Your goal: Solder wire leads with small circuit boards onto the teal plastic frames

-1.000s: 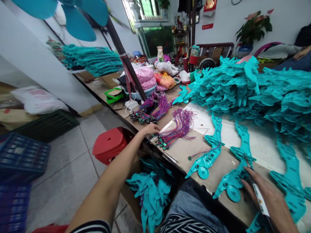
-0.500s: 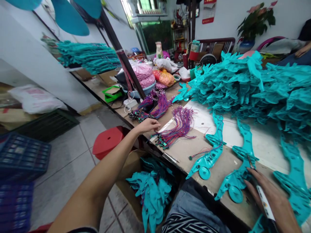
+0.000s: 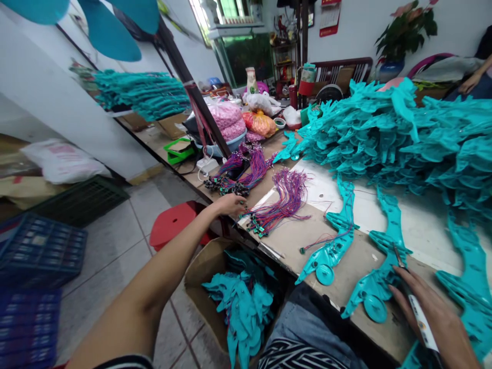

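My left hand (image 3: 231, 204) is at the table's edge, between two bundles of red, blue and purple wires. Its fingers are bent together, with something small and dark at their tips that is too small to make out. Just right of it lies the nearer wire bundle (image 3: 286, 197), with small green boards (image 3: 258, 225) at its near end. My right hand (image 3: 430, 307) grips a soldering iron (image 3: 421, 318) with a white and black handle. The iron's tip is over a turquoise plastic part (image 3: 390, 246). To the left, another turquoise part (image 3: 340, 238) has a wired board lying across it.
A tall heap of turquoise parts (image 3: 384, 138) covers the table's back right. The second wire bundle (image 3: 255, 166) lies farther back. Below the edge stand a cardboard box (image 3: 200, 277) of turquoise parts and a red stool (image 3: 171, 223). A person's arm (image 3: 474, 79) shows at far right.
My left hand has drawn back slightly to the left and down, off the side of the nearer bundle. My right hand and the soldering iron are almost unmoved.
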Available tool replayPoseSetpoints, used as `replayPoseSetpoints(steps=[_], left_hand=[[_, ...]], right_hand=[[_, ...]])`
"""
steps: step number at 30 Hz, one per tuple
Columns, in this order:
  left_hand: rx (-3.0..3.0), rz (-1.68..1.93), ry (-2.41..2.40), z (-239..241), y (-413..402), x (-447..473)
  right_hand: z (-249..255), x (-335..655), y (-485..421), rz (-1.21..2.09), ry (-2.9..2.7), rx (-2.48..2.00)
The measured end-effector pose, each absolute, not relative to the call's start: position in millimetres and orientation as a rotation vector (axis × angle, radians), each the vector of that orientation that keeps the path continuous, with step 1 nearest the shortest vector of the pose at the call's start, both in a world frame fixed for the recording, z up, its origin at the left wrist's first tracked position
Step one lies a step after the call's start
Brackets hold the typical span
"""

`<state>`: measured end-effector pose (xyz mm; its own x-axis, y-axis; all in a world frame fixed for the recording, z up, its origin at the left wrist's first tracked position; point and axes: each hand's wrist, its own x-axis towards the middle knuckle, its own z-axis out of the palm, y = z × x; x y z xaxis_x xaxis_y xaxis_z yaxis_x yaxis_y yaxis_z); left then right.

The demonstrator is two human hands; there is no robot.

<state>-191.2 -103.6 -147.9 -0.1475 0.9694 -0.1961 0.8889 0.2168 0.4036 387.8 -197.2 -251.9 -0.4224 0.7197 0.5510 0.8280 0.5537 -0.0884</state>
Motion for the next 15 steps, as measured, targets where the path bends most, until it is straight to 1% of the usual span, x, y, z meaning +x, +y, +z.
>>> replayPoseSetpoints(steps=[3, 6, 11, 15], left_hand=[[1.731, 0.282, 2.116, -153.7, -105.9, -186.8], [1.700, 0.375, 2.141, -153.0, -106.4, -185.6], [1.519, 0.588, 2.134, -141.0, -106.1, -191.9], [1.405, 0.622, 2.139, -142.9, -103.4, -189.7]], right_hand=[[-251.0, 385.5, -197.5, -0.290, -2.260, -1.259], [-250.3, 383.4, -198.2, -0.281, -2.262, -1.268], [-246.5, 381.2, -200.9, -0.250, -2.220, -1.271], [-243.2, 376.7, -204.2, -0.260, -2.244, -1.267]])
